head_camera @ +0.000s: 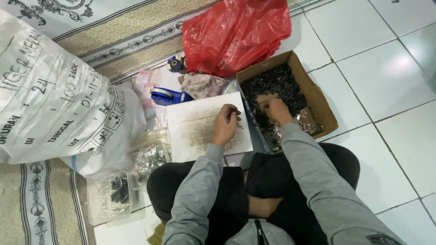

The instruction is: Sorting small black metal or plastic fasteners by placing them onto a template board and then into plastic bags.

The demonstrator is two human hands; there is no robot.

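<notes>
Small dark parts (272, 84) filled a brown cardboard box (318, 97) that sat right of the frame's centre on the white tiled floor (386, 68). In the head view, the right hand (276, 111) reached into the box from below, its fingers curled together among the parts; whether it pinched any of them could not be told. The left hand (225, 124) rested on a white board (200, 127) at the centre of the frame, its fingertips bunched together near the board's upper right edge, possibly on a small dark piece, though that was too small to be sure of. Both arms wore grey sleeves (313, 181), and the person sat cross-legged in dark trousers at the bottom of the frame.

A red plastic bag (236, 31) lay crumpled at the top centre, just above the box. A blue tape dispenser (165, 96) lay just left of the board's top edge. A large white sack (50, 95) filled the left side of the frame, with clear packets of parts (150, 161) below it, on a patterned mat (131, 27).
</notes>
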